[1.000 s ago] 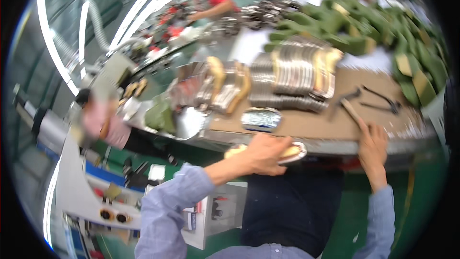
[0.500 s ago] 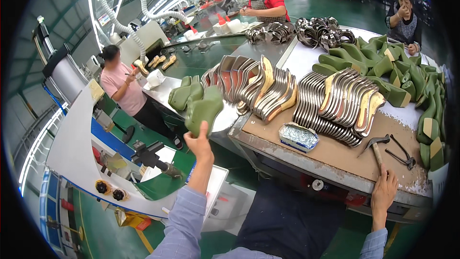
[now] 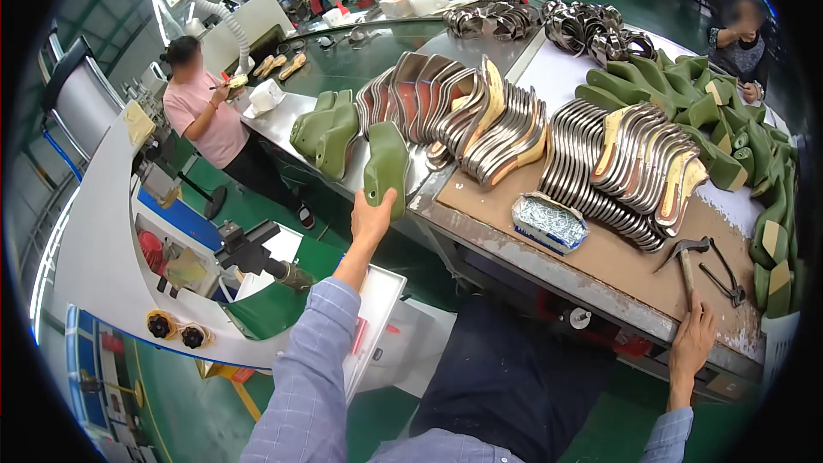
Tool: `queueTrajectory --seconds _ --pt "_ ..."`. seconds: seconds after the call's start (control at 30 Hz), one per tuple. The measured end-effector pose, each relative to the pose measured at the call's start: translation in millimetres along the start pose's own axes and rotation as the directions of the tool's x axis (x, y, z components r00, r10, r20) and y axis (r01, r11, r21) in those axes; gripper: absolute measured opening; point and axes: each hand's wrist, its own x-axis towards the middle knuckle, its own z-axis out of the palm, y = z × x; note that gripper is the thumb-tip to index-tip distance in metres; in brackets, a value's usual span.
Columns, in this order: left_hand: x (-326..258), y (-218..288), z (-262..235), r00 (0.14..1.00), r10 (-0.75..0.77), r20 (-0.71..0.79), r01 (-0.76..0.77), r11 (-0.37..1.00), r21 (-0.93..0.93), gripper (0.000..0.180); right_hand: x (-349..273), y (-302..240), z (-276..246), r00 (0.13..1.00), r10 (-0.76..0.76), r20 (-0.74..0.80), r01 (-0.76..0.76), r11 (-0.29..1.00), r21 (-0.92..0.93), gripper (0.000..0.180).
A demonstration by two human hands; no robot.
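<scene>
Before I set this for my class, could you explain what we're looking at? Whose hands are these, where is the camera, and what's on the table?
There is no robot here: these are a person's two bare hands. The pictures come from a wide fisheye camera worn on that person's head and looking down, so straight edges bend near the rim.

The left hand holds a green foot-shaped form. The right hand is at the handle end of a hammer; how firmly it grips is hard to tell.

On the table are rows of curved, metallic-edged pieces, a container of small silvery bits, pincers and a heap of green forms.
</scene>
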Motion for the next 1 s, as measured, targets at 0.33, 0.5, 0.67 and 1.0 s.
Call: queueTrajectory --seconds 0.33,0.5,0.67,1.0 --pt "30 8 -17 0.996 0.064 -0.062 -0.058 0.993 0.101 0.057 7 4 7 1.000 -0.011 0.012 0.011 1.000 -0.005 0.043" --pt "52 -4 -32 0.988 0.149 0.037 -0.149 0.989 -0.019 0.063 5 10 5 0.985 0.084 0.147 -0.089 0.996 0.025 0.049" --pt "68 9 -32 0.974 0.157 0.161 -0.132 0.979 -0.157 0.062 20 -26 -1 0.995 -0.098 0.036 0.103 0.979 -0.177 0.032" --pt "59 27 -55 0.933 -0.183 0.309 0.244 0.954 -0.172 0.059 34 -12 -40 0.944 -0.013 0.331 0.048 0.994 -0.097 0.040"
